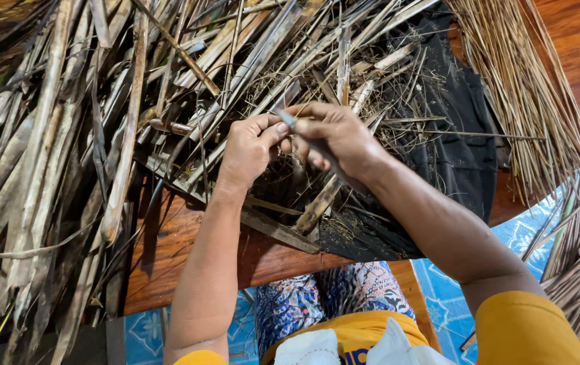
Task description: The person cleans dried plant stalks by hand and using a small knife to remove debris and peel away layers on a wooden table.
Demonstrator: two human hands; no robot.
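Observation:
My right hand [340, 138] grips a small knife [317, 145] with a dark handle, its thin blade tip pointing up and left at the thumb. My left hand [249, 149] is closed beside it, thumb against the blade tip, pinching a thin dry leaf strip that is mostly hidden by the fingers. Both hands hover over a heap of dry palm leaf strips [188, 74] on a round wooden table [188, 250].
A black cloth [459, 149] lies on the table under debris at the right. A bundle of thin straw-coloured leaf ribs [526, 88] lies at the far right. More dry leaves [26, 203] hang off the left edge. Blue patterned floor tiles [452, 297] show below.

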